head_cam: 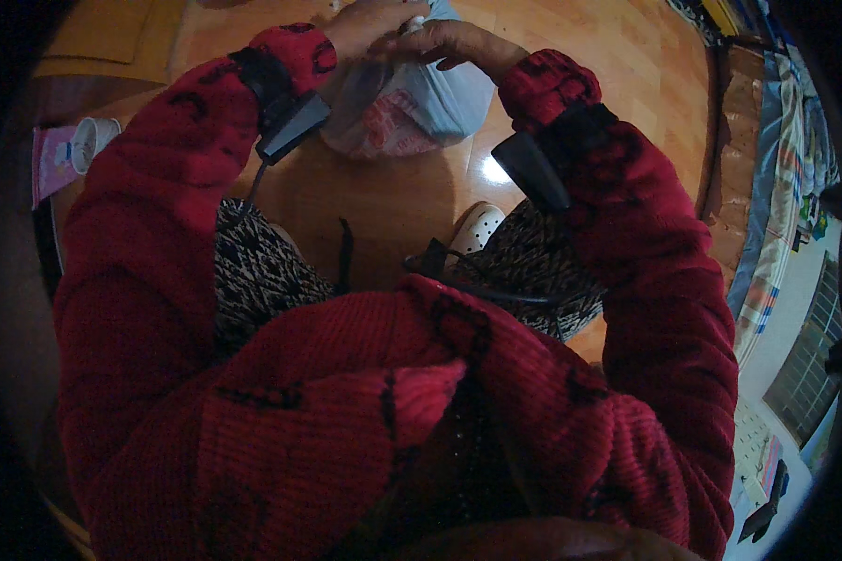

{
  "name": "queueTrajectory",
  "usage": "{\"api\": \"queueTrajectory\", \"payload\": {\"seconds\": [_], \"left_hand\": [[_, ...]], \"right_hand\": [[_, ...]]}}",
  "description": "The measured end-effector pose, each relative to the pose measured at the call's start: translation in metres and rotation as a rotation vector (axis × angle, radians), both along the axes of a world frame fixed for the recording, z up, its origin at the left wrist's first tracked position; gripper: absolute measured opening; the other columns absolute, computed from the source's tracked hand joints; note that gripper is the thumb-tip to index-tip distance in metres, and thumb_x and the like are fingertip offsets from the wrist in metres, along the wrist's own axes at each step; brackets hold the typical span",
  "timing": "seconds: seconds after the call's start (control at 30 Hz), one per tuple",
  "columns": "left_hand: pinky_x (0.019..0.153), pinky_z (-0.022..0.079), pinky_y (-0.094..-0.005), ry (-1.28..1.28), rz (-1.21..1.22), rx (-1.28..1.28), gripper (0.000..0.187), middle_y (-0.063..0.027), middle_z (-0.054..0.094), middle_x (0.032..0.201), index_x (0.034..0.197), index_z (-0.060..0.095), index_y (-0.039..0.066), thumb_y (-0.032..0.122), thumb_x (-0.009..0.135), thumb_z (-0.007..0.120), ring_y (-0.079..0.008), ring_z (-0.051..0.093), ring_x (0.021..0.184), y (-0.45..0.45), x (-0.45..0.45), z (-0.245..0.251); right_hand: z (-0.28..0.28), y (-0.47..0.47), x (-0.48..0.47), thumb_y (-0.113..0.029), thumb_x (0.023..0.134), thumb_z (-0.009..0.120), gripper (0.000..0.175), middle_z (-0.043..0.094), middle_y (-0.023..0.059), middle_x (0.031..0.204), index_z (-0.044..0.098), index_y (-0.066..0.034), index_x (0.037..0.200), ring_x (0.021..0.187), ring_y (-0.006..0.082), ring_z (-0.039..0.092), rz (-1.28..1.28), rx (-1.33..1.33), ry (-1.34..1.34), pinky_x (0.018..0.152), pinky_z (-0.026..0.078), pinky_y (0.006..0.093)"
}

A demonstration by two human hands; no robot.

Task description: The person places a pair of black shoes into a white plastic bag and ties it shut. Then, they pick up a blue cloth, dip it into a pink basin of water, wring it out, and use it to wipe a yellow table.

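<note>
A translucent white plastic bag (456,105) with red printing rests on the wooden floor in front of me, full and bulging. Its neck is gathered at the top edge of the view. My left hand (372,28) grips the gathered neck from the left, its fingertips partly cut off by the picture's edge. From the right, my right hand (466,43) closes on the same neck just below, fingers bent over the plastic. The bag's contents cannot be made out. Both wrists carry black straps with dark box-shaped devices.
Wood-coloured furniture (98,35) stands at the upper left. Below it are a white cup-like container (95,144) and a pink printed packet (55,158). A cream clog (478,228) is on my foot. Cables hang by my lap. Striped fabric (779,231) lines the right side.
</note>
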State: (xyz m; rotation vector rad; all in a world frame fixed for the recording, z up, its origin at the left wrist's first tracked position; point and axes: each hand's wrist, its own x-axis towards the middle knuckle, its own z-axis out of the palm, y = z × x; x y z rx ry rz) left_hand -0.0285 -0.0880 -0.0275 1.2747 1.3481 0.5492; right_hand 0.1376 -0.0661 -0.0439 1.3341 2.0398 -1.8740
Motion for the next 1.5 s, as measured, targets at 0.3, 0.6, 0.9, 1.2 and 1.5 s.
{"api": "queueTrajectory", "payload": {"seconds": [0.3, 0.6, 0.9, 1.2, 1.5], "left_hand": [[0.066, 0.044, -0.0358, -0.137, -0.005, 0.039, 0.050, -0.0101, 0.056, 0.092, 0.118, 0.051, 0.003, 0.040, 0.086, 0.059, -0.0203, 0.055, 0.081, 0.023, -0.006, -0.046], [0.055, 0.042, -0.0422, 0.265, -0.422, 0.845, 0.016, -0.0162, 0.054, 0.066, 0.077, 0.060, 0.003, 0.019, 0.073, 0.062, -0.0292, 0.053, 0.057, 0.030, -0.010, -0.059], [0.053, 0.040, -0.0385, 0.236, -0.462, 0.898, 0.020, -0.0111, 0.052, 0.063, 0.082, 0.060, 0.003, 0.020, 0.073, 0.068, -0.0242, 0.050, 0.054, 0.036, -0.022, -0.081], [0.047, 0.037, -0.0369, -0.134, -0.298, 0.092, 0.019, -0.0094, 0.048, 0.059, 0.084, 0.060, 0.005, 0.021, 0.076, 0.066, -0.0219, 0.048, 0.049, 0.041, -0.020, -0.092], [0.052, 0.040, -0.0385, 0.338, -0.429, 0.415, 0.017, -0.0118, 0.052, 0.061, 0.075, 0.060, 0.006, 0.022, 0.078, 0.061, -0.0228, 0.051, 0.054, 0.015, -0.009, -0.039]], "right_hand": [[0.004, 0.021, 0.013, -0.031, 0.083, 0.065, 0.032, 0.062, 0.0047, 0.092, 0.068, -0.0053, 0.103, 0.088, 0.0172, 0.055, 0.348, 0.231, 0.099, 0.085, 0.044, 0.0314], [-0.041, -0.020, 0.001, -0.018, 0.064, 0.069, 0.046, 0.060, 0.0077, 0.090, 0.059, 0.0016, 0.105, 0.087, 0.0223, 0.054, 0.516, 0.123, 0.006, 0.083, 0.043, 0.0327], [-0.058, -0.034, -0.009, -0.035, 0.072, 0.067, 0.057, 0.060, 0.0185, 0.113, 0.058, -0.0034, 0.118, 0.110, 0.0335, 0.056, 0.458, 0.448, -0.122, 0.093, 0.044, 0.0410], [-0.056, -0.044, -0.003, -0.030, 0.060, 0.076, 0.076, 0.056, 0.0183, 0.122, 0.052, -0.0039, 0.127, 0.114, 0.0335, 0.053, 0.418, 0.398, -0.161, 0.098, 0.042, 0.0385], [0.066, -0.066, -0.005, -0.023, 0.064, 0.073, 0.056, 0.059, 0.0128, 0.114, 0.058, -0.0087, 0.116, 0.105, 0.0277, 0.057, 0.654, 0.403, -0.063, 0.087, 0.045, 0.0373]]}}
